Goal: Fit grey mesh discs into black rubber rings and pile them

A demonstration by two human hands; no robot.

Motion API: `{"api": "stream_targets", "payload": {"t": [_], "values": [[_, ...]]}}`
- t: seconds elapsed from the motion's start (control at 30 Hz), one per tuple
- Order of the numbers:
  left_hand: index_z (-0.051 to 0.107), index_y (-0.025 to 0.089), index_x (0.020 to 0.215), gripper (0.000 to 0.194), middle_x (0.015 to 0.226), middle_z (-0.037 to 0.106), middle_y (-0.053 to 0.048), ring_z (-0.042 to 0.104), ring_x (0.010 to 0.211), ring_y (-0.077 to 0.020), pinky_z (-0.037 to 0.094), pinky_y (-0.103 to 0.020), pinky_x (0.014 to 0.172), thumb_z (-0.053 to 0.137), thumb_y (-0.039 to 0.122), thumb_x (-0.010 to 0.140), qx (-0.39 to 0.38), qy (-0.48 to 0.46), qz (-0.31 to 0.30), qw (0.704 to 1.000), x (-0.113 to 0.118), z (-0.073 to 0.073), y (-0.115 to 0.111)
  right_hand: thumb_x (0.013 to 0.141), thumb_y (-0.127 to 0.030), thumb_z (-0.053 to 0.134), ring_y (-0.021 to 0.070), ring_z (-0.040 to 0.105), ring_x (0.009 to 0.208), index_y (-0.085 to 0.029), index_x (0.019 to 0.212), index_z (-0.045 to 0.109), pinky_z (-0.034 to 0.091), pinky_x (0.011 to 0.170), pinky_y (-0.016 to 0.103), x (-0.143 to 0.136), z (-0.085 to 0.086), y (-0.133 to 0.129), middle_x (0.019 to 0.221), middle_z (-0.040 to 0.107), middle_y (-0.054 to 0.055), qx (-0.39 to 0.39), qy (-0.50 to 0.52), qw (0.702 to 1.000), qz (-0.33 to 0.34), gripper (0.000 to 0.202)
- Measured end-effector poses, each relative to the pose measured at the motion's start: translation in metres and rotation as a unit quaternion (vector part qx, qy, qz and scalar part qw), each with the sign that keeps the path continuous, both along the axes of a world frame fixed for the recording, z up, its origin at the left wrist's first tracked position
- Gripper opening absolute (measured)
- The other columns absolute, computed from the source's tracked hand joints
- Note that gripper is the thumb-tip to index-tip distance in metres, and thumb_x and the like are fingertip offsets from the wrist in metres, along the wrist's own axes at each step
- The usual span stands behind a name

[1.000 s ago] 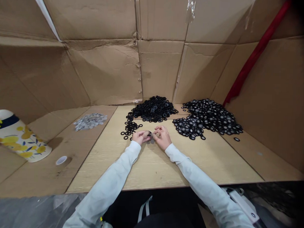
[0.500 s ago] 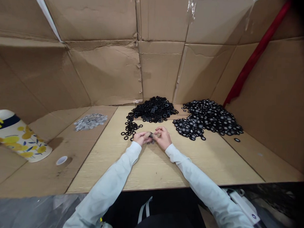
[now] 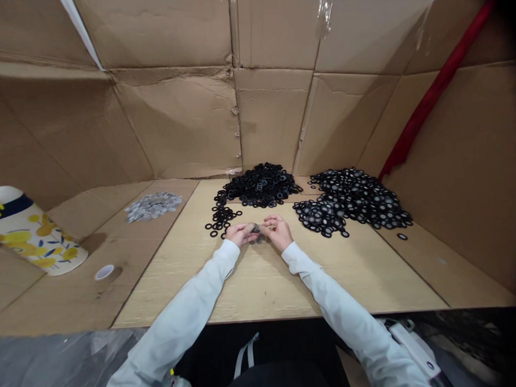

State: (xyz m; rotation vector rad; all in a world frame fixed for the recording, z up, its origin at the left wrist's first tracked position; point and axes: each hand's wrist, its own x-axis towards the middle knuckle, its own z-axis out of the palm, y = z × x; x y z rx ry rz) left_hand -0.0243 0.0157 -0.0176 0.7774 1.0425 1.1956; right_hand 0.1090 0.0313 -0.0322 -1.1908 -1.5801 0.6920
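My left hand [image 3: 238, 234] is closed, thumb and fingers pinching a small black ring [image 3: 255, 228] over the middle of the table. Close on its right, my right hand [image 3: 279, 235] has its fingertips pinched together at the ring; whatever is between them is too small to make out. A few grey discs [image 3: 258, 239] show just under the fingers, partly hidden. Loose black rings [image 3: 221, 217] lie beside my left hand, running back to a heap of black rings [image 3: 262, 185]. Right of my right hand spreads a pile of black rings with grey centres [image 3: 351, 199].
At left, a pile of grey discs [image 3: 154, 205] lies on cardboard. Nearer me are a white tape roll [image 3: 105, 272] and a flowered cylindrical container [image 3: 40, 236]. Cardboard walls [image 3: 269, 115] enclose the back and sides; a red cloth strip [image 3: 430, 98] hangs at right.
The right fingertips have drawn slightly to the right, away from the left ones. My left hand stays in place with the dark ring, and the piles look the same.
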Motion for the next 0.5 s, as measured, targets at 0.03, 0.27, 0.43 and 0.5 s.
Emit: {"api": "stream_targets", "payload": {"t": [0.03,0.27,0.43,0.5], "values": [[0.059,0.008,0.064,0.009,0.060,0.063,-0.008,0.060,0.055,-0.0152,0.049,-0.026,0.061,0.063,0.014,0.058,0.000,0.001,0.001,1.000,0.0000,-0.0004,0.0002,0.057,-0.032,0.060,0.0137,0.050,0.076,-0.016,0.058,0.060,0.042,0.066,0.027,0.0000,-0.0001,-0.0001,0.085,0.052,0.006,-0.001,-0.006,1.000,-0.003,0.016],[0.059,0.008,0.065,0.009,0.060,0.063,-0.008,0.061,0.056,-0.0159,0.049,-0.029,0.065,0.063,0.015,0.059,0.001,0.007,0.002,1.000,-0.0001,-0.0012,-0.0002,0.059,-0.028,0.059,0.0146,0.051,0.078,-0.016,0.059,0.060,0.042,0.067,0.028,0.0002,0.0001,-0.0009,0.085,0.052,0.005,-0.015,-0.019,1.000,0.003,0.012],[0.059,0.008,0.065,0.009,0.060,0.063,-0.008,0.061,0.055,-0.0161,0.048,-0.031,0.066,0.062,0.015,0.061,-0.010,0.022,0.004,1.000,-0.0001,0.0006,-0.0004,0.058,-0.025,0.058,0.0149,0.051,0.079,-0.016,0.058,0.060,0.042,0.067,0.028,0.0003,0.0004,-0.0008,0.084,0.053,0.005,-0.010,-0.019,1.000,0.004,0.009],[0.059,0.008,0.064,0.009,0.060,0.063,-0.008,0.061,0.054,-0.0161,0.049,-0.031,0.066,0.062,0.015,0.061,-0.013,0.024,0.005,1.000,0.0001,0.0014,-0.0005,0.058,-0.024,0.058,0.0147,0.051,0.078,-0.016,0.058,0.060,0.043,0.067,0.028,0.0004,0.0003,-0.0007,0.084,0.053,0.005,-0.012,-0.019,1.000,0.006,0.009]]}}
